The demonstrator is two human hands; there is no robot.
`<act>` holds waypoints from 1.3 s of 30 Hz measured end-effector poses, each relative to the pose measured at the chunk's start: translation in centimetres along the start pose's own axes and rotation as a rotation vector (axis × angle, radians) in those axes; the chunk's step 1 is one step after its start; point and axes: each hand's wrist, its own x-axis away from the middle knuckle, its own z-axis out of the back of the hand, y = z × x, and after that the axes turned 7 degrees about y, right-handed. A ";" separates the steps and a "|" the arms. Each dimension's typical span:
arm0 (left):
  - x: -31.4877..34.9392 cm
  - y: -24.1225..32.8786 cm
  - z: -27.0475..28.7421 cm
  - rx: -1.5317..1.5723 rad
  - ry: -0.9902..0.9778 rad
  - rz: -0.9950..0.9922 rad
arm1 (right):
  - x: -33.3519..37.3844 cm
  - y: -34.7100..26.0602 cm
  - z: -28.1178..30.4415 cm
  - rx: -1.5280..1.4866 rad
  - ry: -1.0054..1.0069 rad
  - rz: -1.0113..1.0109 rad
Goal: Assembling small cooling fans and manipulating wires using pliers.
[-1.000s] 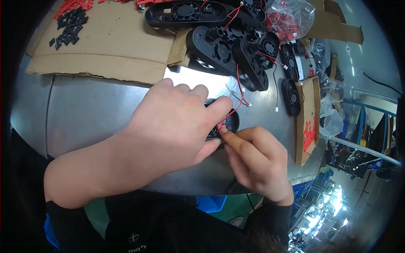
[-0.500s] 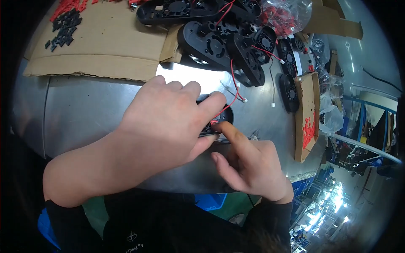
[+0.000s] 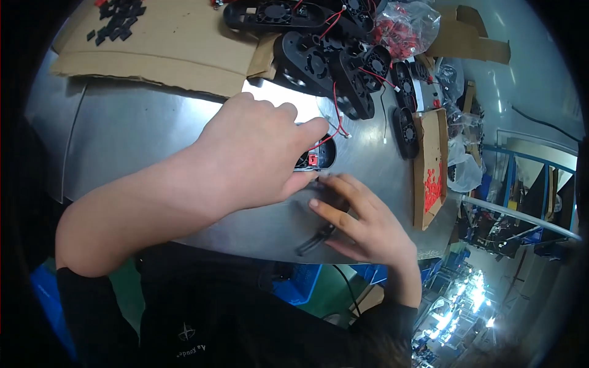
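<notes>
My left hand (image 3: 257,147) is closed around a black plastic fan housing (image 3: 328,153), its fingers over the far side and the thumb at the near edge. Most of that housing is hidden under the hand. A small red part (image 3: 313,160) sits in it, and a red wire (image 3: 325,141) runs out to a white connector. My right hand (image 3: 365,221) is just nearer and to the right, fingers curled around a slim dark tool (image 3: 316,240) with two thin prongs or handles. Motion blur and the fingers hide its exact kind.
Several black fan housings (image 3: 307,61) with wires are heaped at the back. Cardboard (image 3: 184,55) with black pieces (image 3: 116,21) lies at the left. At the right stands a cardboard tray (image 3: 419,184) of red pieces (image 3: 433,187). A clear bag (image 3: 402,34) holds red parts.
My right index finger has left the red part. The right hand has drawn nearer to me, and the slim dark tool now shows beneath it. The left hand still holds the fan housing.
</notes>
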 end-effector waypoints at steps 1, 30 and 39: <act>0.1 0.0 0.1 0.002 0.003 0.003 | -0.1 -0.3 -0.7 -0.013 0.081 0.028; 0.1 -0.1 -0.4 0.118 0.003 0.060 | -10.4 0.4 -1.4 -1.231 0.827 0.318; 0.2 0.3 -0.4 0.080 -0.018 0.071 | -9.8 0.5 -1.5 -1.229 0.905 0.306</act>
